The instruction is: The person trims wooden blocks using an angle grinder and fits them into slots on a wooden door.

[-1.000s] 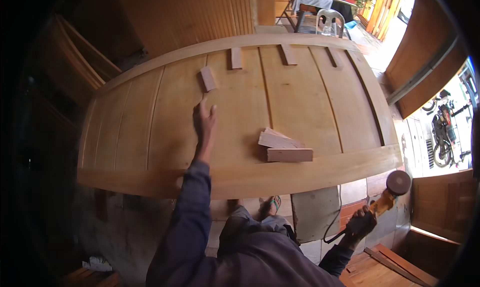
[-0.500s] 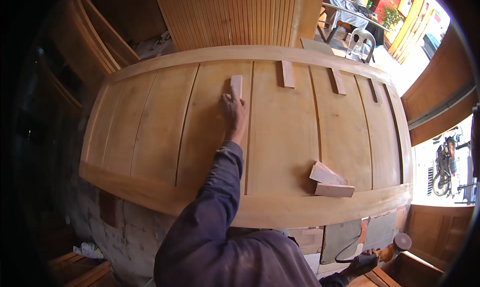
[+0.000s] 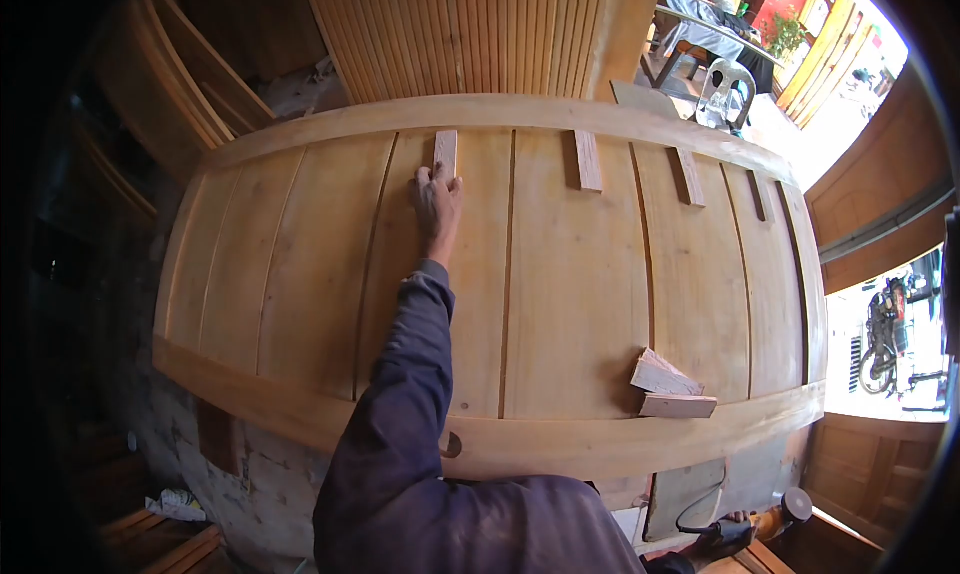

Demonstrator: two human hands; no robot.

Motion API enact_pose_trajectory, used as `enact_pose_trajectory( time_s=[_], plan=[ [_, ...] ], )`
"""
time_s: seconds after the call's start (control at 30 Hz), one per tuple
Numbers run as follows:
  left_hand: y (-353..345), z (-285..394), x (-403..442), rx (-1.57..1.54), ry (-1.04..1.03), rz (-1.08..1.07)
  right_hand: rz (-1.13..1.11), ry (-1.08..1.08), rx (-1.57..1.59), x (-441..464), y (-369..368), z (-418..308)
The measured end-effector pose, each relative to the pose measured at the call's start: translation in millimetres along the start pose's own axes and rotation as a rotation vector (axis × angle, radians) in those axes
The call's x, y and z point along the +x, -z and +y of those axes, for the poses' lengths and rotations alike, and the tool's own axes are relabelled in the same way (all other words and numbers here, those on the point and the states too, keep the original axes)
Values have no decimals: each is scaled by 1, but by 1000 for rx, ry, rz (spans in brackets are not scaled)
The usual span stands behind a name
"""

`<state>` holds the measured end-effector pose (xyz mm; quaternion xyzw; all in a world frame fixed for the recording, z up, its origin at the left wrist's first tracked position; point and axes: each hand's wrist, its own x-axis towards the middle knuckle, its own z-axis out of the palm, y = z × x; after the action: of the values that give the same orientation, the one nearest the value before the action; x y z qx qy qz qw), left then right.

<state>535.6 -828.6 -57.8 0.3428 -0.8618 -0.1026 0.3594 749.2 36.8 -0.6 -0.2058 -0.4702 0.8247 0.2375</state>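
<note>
My left hand (image 3: 438, 196) reaches across a large panelled wooden door (image 3: 575, 274), its fingers on the near end of a small wood block (image 3: 446, 149). That block touches the far frame rail, lengthwise toward me. Three more blocks stand out from the same rail farther right: one (image 3: 588, 161), another (image 3: 689, 177) and a darker one (image 3: 761, 196). Loose blocks (image 3: 665, 376) lie overlapped near the close rail, beside a flatter one (image 3: 679, 406). Low at the right, my right hand (image 3: 730, 532) is closed round a yellow and black angle grinder (image 3: 768, 524) with a round disc.
Behind the door stands a slatted wooden panel (image 3: 460, 34). A plastic chair (image 3: 727, 92) and a cluttered table are at the back right. Curved wooden pieces (image 3: 185, 64) lean at the left. The grinder's cord (image 3: 705, 504) hangs near the door's front edge.
My left hand has taken hold of the tilted block, straightened it and slid it to the far rail. The view has shifted, and the grinder now appears lower at the right.
</note>
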Motion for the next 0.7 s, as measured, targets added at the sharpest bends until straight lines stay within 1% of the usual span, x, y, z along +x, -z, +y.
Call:
enact_pose_trajectory(
  time_s=[0.13,0.23,0.33,0.43,0.5,0.53,0.57,0.63,0.7],
  plan=[
    [-14,-2,13,30,-24,50,3,8,-12,2,-3,0],
    [-21,-3,14,29,10,56,-1,14,-20,2,-5,-1],
    [-16,-7,14,-80,22,-3,-2,18,-19,1,-6,0],
    [9,8,-4,-13,139,81,-1,18,-19,-1,-4,0],
    [-18,-20,-17,-10,101,147,2,15,-22,-4,-4,0],
    [-16,-22,-20,-7,81,178,4,15,-23,-6,-3,0],
    [-15,-22,-22,11,108,127,6,13,-26,-7,-3,1],
    [24,7,-15,47,165,25,8,15,-28,-9,-4,1],
    [14,-2,-11,51,138,36,7,20,-30,-10,-3,1]
  ],
)
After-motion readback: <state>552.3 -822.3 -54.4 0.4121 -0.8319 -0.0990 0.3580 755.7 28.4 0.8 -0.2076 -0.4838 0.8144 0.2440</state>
